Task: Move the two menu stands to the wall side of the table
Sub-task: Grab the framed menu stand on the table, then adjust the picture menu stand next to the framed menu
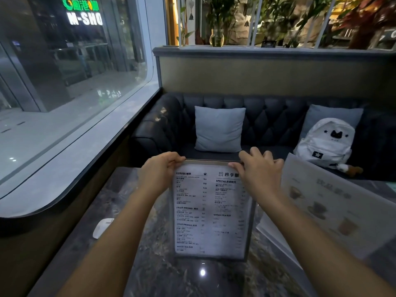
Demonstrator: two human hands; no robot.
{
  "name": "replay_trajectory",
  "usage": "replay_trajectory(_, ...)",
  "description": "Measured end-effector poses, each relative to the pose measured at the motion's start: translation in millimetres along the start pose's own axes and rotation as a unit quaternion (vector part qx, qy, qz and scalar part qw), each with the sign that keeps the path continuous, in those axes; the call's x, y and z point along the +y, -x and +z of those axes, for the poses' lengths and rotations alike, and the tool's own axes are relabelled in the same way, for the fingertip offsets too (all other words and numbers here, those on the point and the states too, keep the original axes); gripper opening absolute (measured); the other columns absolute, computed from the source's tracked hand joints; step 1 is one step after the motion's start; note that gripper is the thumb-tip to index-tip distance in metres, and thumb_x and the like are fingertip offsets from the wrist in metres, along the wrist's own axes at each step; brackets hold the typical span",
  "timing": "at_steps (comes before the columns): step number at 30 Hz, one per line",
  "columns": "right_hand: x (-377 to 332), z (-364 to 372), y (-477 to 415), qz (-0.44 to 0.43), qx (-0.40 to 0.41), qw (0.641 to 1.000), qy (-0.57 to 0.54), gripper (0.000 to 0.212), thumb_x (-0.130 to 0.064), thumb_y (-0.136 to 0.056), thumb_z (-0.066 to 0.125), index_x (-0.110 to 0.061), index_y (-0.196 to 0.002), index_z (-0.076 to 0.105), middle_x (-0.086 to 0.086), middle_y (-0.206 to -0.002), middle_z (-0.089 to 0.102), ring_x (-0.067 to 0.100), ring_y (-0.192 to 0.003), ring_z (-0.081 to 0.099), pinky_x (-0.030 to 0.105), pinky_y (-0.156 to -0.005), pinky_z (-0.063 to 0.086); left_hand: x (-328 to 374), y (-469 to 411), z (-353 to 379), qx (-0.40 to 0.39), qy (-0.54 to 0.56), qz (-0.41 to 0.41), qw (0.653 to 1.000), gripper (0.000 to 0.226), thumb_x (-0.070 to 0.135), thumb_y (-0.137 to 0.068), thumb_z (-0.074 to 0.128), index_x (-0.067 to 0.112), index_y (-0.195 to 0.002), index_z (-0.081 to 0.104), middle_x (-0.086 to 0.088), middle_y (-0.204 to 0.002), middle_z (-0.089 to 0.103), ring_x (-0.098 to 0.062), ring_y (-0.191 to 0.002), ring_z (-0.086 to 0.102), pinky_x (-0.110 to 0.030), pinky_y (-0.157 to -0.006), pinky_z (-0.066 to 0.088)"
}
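An upright menu stand with black text on white (211,211) stands in the middle of the dark marble table (137,254). My left hand (159,170) grips its top left corner and my right hand (259,168) grips its top right corner. A second menu stand with pictures of drinks (327,206) leans at the right, apart from my hands. The window wall (70,168) runs along the table's left side.
A small white object (102,227) lies on the table near the window side. Beyond the table is a dark tufted sofa (267,123) with a grey cushion (219,129) and a white backpack (327,142).
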State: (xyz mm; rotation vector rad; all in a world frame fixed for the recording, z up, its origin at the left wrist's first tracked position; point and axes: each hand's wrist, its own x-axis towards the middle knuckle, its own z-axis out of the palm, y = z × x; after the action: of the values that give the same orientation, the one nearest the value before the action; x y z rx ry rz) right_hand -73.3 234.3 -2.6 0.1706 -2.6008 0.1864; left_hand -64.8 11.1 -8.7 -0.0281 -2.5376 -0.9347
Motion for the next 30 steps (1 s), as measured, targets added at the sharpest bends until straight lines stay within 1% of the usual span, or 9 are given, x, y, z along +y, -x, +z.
replay_trajectory(5, 0, -3, 5, 0.008, 0.018, 1.000, 0.005, 0.032, -0.041, -0.083, 0.058, -0.008, -0.085, 0.060, 0.014, -0.087, 0.061, 0.037, -0.080, 0.051, 0.040, -0.064, 0.025, 1, -6, 4, -0.019, 0.020, -0.014, 1.000, 0.015, 0.023, -0.087, 0.057, 0.026, -0.094, 0.070, 0.003, -0.105, 0.071, -0.020, -0.098, 0.061, -0.029, -0.077, 0.041)
replay_trajectory(9, 0, -4, 5, 0.005, 0.020, 1.000, 0.011, 0.032, -0.040, -0.083, 0.058, -0.007, -0.085, 0.060, 0.014, -0.085, 0.062, 0.037, -0.077, 0.052, 0.040, -0.064, 0.025, 3, -8, 2, -0.030, -0.006, -0.001, 1.000, 0.013, 0.026, -0.087, 0.057, 0.028, -0.092, 0.069, 0.004, -0.103, 0.071, -0.020, -0.094, 0.060, -0.030, -0.072, 0.041)
replay_trajectory(12, 1, -5, 5, 0.008, 0.011, 1.000, 0.020, 0.033, -0.042, -0.085, 0.053, -0.010, -0.089, 0.059, 0.011, -0.091, 0.062, 0.035, -0.083, 0.052, 0.040, -0.066, 0.024, 5, -8, -1, -0.049, -0.048, 0.026, 0.997, 0.013, 0.035, -0.085, 0.057, 0.028, -0.092, 0.066, 0.004, -0.097, 0.070, -0.019, -0.089, 0.061, -0.031, -0.069, 0.044)
replay_trajectory(15, 3, -8, 8, 0.022, 0.004, 1.000, 0.011, 0.038, -0.046, -0.088, 0.046, -0.012, -0.095, 0.059, 0.009, -0.098, 0.063, 0.032, -0.091, 0.053, 0.041, -0.073, 0.028, 14, -4, -1, -0.041, -0.070, 0.058, 0.995, 0.027, 0.045, -0.085, 0.054, 0.027, -0.103, 0.063, 0.004, -0.104, 0.066, -0.018, -0.095, 0.060, -0.035, -0.078, 0.048)
replay_trajectory(18, 8, -18, 15, 0.029, 0.008, 1.000, -0.001, 0.042, -0.050, -0.088, 0.042, -0.014, -0.104, 0.058, 0.008, -0.107, 0.063, 0.030, -0.098, 0.053, 0.044, -0.081, 0.032, 36, 1, 7, 0.003, -0.052, 0.095, 0.994, 0.037, 0.043, -0.085, 0.056, 0.021, -0.115, 0.060, -0.002, -0.117, 0.064, -0.022, -0.105, 0.058, -0.040, -0.086, 0.046)
replay_trajectory(21, 25, -36, 23, 0.025, 0.051, 0.998, -0.019, 0.038, -0.044, -0.089, 0.046, -0.013, -0.106, 0.058, 0.009, -0.104, 0.064, 0.030, -0.096, 0.056, 0.042, -0.078, 0.034, 67, 0, 22, 0.008, -0.030, 0.144, 0.989, 0.037, 0.037, -0.085, 0.058, 0.014, -0.114, 0.060, -0.007, -0.114, 0.065, -0.025, -0.103, 0.060, -0.041, -0.086, 0.048)
replay_trajectory(25, 65, -64, 37, 0.032, 0.095, 0.995, -0.011, 0.028, -0.030, -0.085, 0.057, -0.006, -0.099, 0.061, 0.015, -0.091, 0.066, 0.035, -0.084, 0.060, 0.042, -0.072, 0.043, 109, -3, 47, -0.031, -0.005, 0.189, 0.982, 0.035, 0.036, -0.086, 0.057, 0.015, -0.114, 0.060, -0.008, -0.111, 0.067, -0.026, -0.099, 0.060, -0.040, -0.082, 0.049)
replay_trajectory(27, 88, -75, 47, 0.056, 0.092, 0.994, 0.003, 0.026, -0.024, -0.083, 0.060, -0.004, -0.099, 0.061, 0.017, -0.091, 0.066, 0.036, -0.084, 0.060, 0.043, -0.071, 0.044, 130, -4, 62, -0.051, 0.006, 0.204, 0.978, 0.034, 0.035, -0.087, 0.057, 0.015, -0.114, 0.059, -0.009, -0.114, 0.067, -0.026, -0.103, 0.059, -0.040, -0.083, 0.048)
replay_trajectory(30, 122, -86, 63, 0.101, 0.078, 0.992, 0.018, 0.029, -0.020, -0.083, 0.060, -0.005, -0.108, 0.060, 0.018, -0.101, 0.066, 0.037, -0.092, 0.060, 0.044, -0.075, 0.044, 156, -5, 86, -0.093, 0.009, 0.241, 0.966, 0.035, 0.032, -0.087, 0.056, 0.016, -0.118, 0.057, -0.009, -0.118, 0.065, -0.027, -0.106, 0.058, -0.039, -0.085, 0.047)
